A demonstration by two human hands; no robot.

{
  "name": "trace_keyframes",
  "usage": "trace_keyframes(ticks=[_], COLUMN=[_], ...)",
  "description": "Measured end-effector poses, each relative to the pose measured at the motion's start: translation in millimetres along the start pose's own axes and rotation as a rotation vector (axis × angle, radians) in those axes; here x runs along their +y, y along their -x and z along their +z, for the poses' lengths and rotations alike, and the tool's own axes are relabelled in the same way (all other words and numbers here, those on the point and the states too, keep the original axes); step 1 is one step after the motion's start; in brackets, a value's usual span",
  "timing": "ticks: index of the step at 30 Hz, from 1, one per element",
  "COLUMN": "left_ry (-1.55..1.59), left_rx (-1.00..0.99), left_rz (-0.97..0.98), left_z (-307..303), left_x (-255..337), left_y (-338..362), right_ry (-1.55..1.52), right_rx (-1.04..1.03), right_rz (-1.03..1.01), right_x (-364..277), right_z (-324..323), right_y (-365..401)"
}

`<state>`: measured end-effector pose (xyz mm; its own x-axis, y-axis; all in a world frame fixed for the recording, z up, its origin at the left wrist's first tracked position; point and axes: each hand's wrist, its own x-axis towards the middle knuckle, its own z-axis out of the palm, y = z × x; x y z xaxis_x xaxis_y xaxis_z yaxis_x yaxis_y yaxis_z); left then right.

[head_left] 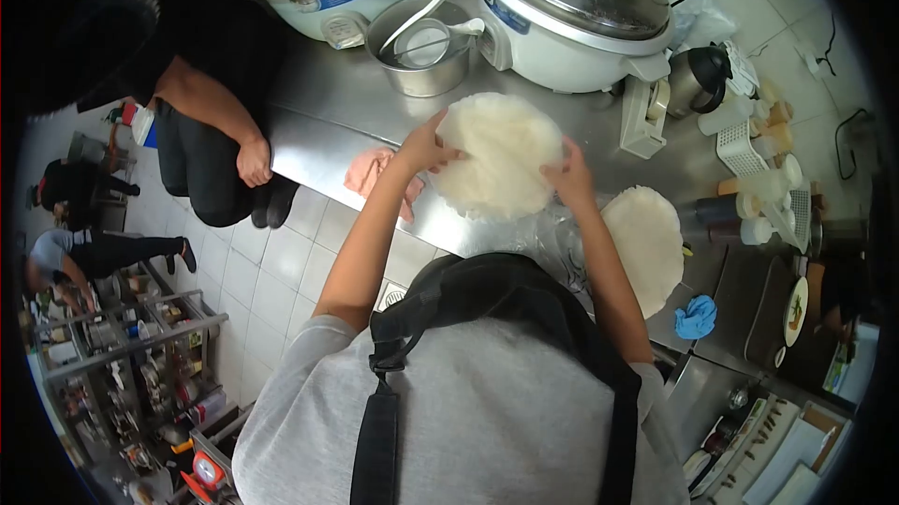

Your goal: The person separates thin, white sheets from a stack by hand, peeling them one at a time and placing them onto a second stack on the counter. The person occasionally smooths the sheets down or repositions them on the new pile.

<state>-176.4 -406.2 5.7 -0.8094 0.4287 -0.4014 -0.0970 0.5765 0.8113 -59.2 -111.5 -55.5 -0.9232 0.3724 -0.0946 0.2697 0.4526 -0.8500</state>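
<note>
Round sheet (501, 158) near counter edge (318, 181)

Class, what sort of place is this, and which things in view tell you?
Probably a commercial kitchen: a large lidded cooker and a metal pot stand on a steel counter.

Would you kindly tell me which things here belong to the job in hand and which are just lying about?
Seemingly part of the job:
pale disc, held by left hand and right hand
second pale disc
probably the clear plastic

Apparently just lying about:
pink cloth
blue cloth
lidded cooker
metal pot
</note>
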Motion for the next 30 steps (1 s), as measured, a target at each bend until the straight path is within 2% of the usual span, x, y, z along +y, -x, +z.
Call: trace_keyframes(ticks=[5,8,10,14,16,17,19,20,22,23,25,28,30], left_ry=[0.16,0.267,0.38,0.314,0.251,0.045,-0.363,-0.408,-0.493,-0.38,-0.359,-0.26,-0.198], left_rx=[-0.09,-0.122,-0.125,-0.133,-0.11,-0.021,0.145,0.215,0.371,0.349,0.339,0.326,0.211], left_rz=[0.079,0.047,0.024,0.018,0.029,0.054,0.124,0.18,0.288,0.343,0.526,0.697,0.785], left_z=[7.7,2.9,-0.7,-0.8,-1.2,-0.5,4.6,11.3,20.8,25.7,46.1,87.4,114.0], left_x=[-11.6,-26.4,-28.7,-49.0,-40.3,-35.6,-25.9,-20.4,-8.4,1.0,13.0,49.8,66.8], left_y=[6.9,16.5,15.0,10.1,13.1,15.6,24.4,29.3,40.9,45.7,45.2,54.4,56.3], right_ry=[0.061,-0.09,-0.104,-0.034,-0.066,-0.078,-0.077,-0.073,-0.104,-0.1,-0.076,0.254,0.362], right_rx=[0.028,0.066,0.079,0.083,0.125,0.154,0.273,0.33,0.387,0.393,0.375,0.382,0.459], right_rz=[0.001,0.001,0.028,0.026,-0.037,-0.064,-0.074,-0.083,0.054,0.125,0.277,0.136,0.033], right_x=[-20.3,4.7,-5.1,-22.1,-29.2,-31.3,-48.1,-54.2,-39.8,-26.5,-6.9,-2.6,-5.2], right_z=[-1.6,11.8,10.8,5.0,-0.3,-6.5,-30.3,-41.5,-66.0,-78.0,-92.4,-82.3,-72.9], right_y=[27.3,31.4,35.3,45.8,52.4,58.7,78.7,87.7,109.3,121.6,141.2,168.3,172.9])
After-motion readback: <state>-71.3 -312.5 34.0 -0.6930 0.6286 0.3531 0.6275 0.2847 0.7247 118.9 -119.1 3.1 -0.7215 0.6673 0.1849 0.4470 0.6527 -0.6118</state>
